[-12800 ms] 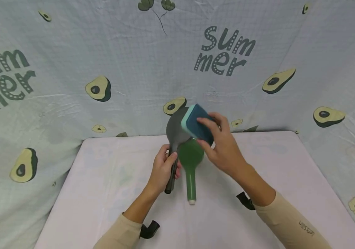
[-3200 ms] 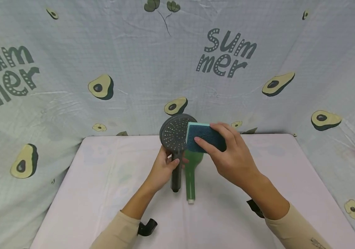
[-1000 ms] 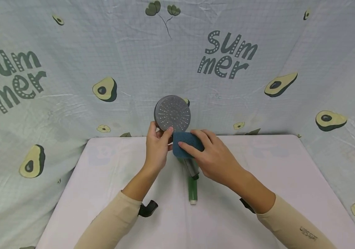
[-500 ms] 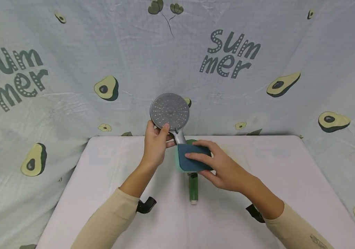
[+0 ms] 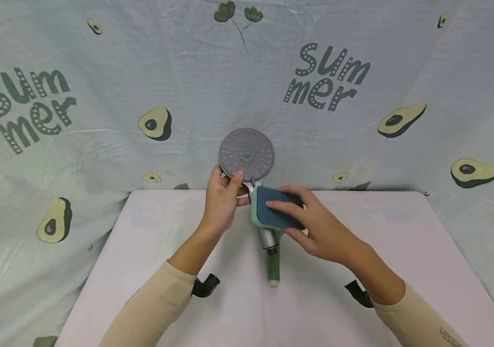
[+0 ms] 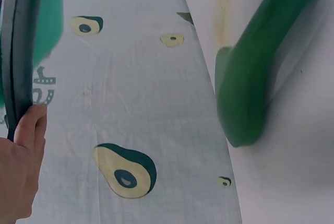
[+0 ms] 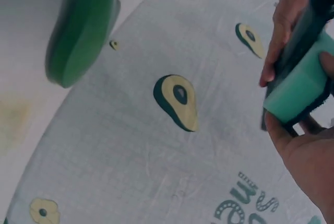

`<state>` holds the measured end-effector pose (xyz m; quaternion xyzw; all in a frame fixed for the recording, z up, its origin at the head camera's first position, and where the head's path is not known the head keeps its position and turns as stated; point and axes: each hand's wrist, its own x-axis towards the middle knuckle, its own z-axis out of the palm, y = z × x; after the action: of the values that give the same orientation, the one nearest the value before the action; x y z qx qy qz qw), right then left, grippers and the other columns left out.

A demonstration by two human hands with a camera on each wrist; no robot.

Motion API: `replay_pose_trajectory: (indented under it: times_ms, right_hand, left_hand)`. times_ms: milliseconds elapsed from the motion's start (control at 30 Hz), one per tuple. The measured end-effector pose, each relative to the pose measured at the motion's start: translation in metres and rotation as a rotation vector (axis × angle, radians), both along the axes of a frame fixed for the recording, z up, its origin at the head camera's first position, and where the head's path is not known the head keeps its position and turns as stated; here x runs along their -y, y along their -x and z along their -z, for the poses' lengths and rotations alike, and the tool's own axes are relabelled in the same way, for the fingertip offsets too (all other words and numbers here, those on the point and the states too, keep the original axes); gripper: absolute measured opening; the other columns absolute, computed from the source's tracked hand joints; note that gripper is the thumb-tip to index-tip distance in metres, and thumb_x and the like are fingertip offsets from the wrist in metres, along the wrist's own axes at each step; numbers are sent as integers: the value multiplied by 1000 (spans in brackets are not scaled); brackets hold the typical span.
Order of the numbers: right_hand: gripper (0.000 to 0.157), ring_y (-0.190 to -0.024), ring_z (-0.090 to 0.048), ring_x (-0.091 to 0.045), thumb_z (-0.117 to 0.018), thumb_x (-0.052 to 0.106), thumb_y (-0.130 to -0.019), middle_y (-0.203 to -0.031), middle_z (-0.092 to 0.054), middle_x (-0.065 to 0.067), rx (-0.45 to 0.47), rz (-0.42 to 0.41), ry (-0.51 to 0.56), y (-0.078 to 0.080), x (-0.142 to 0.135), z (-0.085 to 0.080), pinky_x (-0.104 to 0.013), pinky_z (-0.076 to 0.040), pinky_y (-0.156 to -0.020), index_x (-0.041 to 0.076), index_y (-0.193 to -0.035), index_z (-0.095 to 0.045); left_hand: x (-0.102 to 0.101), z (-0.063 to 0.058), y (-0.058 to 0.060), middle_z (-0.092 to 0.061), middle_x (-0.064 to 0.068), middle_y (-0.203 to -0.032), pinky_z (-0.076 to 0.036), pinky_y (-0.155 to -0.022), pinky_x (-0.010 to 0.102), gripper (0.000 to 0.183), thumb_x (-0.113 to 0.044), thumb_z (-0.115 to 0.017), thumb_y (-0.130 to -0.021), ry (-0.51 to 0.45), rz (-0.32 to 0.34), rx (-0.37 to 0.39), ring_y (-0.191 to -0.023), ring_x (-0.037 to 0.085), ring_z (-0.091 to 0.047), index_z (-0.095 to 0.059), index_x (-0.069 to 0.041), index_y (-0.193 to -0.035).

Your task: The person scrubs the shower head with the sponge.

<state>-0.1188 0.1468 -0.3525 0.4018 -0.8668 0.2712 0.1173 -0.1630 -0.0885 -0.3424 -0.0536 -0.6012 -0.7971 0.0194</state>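
My left hand (image 5: 221, 205) holds a grey shower head (image 5: 247, 152) upright by its neck, thumb on the lower rim of the nozzle face, which points toward me. In my right hand (image 5: 327, 229) is a two-layer sponge (image 5: 278, 219), dark blue on the outer side and mint green beneath. Its mint side (image 7: 302, 83) lies along the shower head's handle, covering the upper part of it in the head view. Below and behind, a green shower head (image 5: 273, 265) with a white end lies on the table, its round part mostly hidden; both wrist views show it from the side.
A pale pink-white table (image 5: 325, 299) spans the front. Behind it hangs a light cloth (image 5: 203, 86) printed with avocados, flowers and lettering. Black curved pieces (image 5: 205, 285) stick out by both wrists.
Earlier the sponge was over the shower head's back, then its nozzle face. Over the last second it slid down the handle and partly back up. The left hand's grip shifted from handle to neck.
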Motion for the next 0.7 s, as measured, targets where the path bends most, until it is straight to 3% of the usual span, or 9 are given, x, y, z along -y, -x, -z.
replay_pose_trajectory:
  times_ms: [133,267,367,533,700]
  right_hand:
    - [68,-137,-46,-32,-82,16,-89,-154,-42,-15,-108,-103,-123,-18,-5,5,-51,-55,-102,32,-149,-53]
    - [71,-132,-50,-34,-85,17,-87,-150,-46,-16,-185,-71,-185,-23,-2,1,-51,-56,-100,32,-149,-54]
    - [72,-128,-53,-37,-86,17,-86,-149,-47,-19,-257,6,-218,-15,6,-6,-52,-55,-101,30,-149,-55]
    - [67,-125,-55,-42,-83,15,-87,-148,-48,-23,-402,97,-288,6,18,-19,-52,-54,-103,24,-148,-56]
    - [69,-126,-53,-42,-84,8,-81,-146,-49,-23,-453,56,-346,16,15,-31,-52,-54,-103,24,-144,-60]
  left_hand:
    - [5,2,5,-61,29,-132,-64,-68,32,37,-9,-49,-109,95,-24,-34,-97,25,-74,-36,2,-142]
    - [4,0,8,-56,27,-133,-65,-71,33,37,-10,-49,-109,112,-45,-31,-98,30,-73,-34,2,-140]
    - [3,-3,8,-50,24,-135,-65,-71,33,38,-10,-49,-108,128,-61,-31,-98,31,-72,-31,2,-139]
    - [2,-8,6,-50,20,-129,-64,-67,31,37,-12,-53,-106,241,-71,-42,-91,24,-71,-33,1,-135]
    - [3,-13,4,-51,20,-126,-65,-72,36,33,-13,-54,-106,310,-27,-74,-92,30,-72,-36,2,-129]
